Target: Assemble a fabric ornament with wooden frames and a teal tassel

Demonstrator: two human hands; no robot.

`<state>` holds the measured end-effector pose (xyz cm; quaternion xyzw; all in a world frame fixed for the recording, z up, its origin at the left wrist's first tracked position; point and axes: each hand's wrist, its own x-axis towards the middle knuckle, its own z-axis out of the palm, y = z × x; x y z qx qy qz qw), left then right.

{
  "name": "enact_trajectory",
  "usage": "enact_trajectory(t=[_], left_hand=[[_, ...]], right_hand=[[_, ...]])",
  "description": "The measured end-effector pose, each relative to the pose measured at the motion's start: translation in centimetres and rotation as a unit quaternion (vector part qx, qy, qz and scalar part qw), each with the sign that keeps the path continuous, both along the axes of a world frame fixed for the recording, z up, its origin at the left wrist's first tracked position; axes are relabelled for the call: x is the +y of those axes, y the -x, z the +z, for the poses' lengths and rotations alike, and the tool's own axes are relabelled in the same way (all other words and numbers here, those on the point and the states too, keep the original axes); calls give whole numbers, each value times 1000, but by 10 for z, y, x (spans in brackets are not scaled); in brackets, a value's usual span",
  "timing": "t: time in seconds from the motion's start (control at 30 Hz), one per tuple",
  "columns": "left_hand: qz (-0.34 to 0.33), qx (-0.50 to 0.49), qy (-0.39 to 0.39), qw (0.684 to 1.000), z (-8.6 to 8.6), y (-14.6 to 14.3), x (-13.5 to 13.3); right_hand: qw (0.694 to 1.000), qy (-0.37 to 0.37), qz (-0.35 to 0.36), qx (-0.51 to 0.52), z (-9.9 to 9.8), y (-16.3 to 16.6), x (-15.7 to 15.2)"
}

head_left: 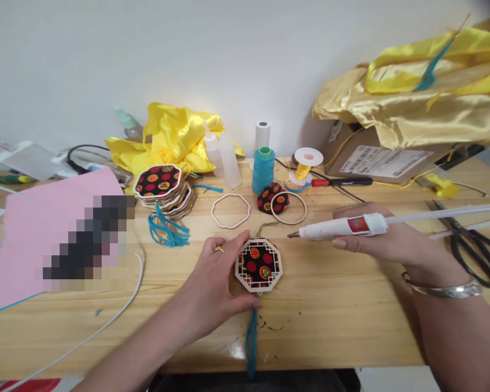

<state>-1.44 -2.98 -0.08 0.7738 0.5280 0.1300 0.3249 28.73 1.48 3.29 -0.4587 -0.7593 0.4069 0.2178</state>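
Between the thumb and fingers of my left hand (218, 286) is an octagonal wooden ornament (259, 265) with a lattice border and black floral fabric in its middle. A blue tassel (251, 340) hangs from its lower side toward the table's front edge. My right hand (375, 239) is closed around a white hot glue gun (343, 226), its metal nozzle pointing left, above and apart from the ornament. Past the ornament lie a scalloped wooden frame (230, 210), a round wooden ring (289, 207) and a piece of floral fabric (269, 197) partly under the ring.
Left of the frame stands a stack of fabric-covered pieces (158, 182) with blue tassels. A blue thread cone (263, 171), squeeze bottles (228, 158) and a yellow ribbon spool (304, 166) stand behind. Black scissors (469, 245) lie at right. A white cable (122, 305) crosses the left side.
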Motion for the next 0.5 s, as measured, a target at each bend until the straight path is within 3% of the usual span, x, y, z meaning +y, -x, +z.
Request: enact_trajectory(t=[0.5], left_hand=[[-7,22,-17,1000,3,-2,1]], right_hand=[[1000,-25,1,5,-3,0,1]])
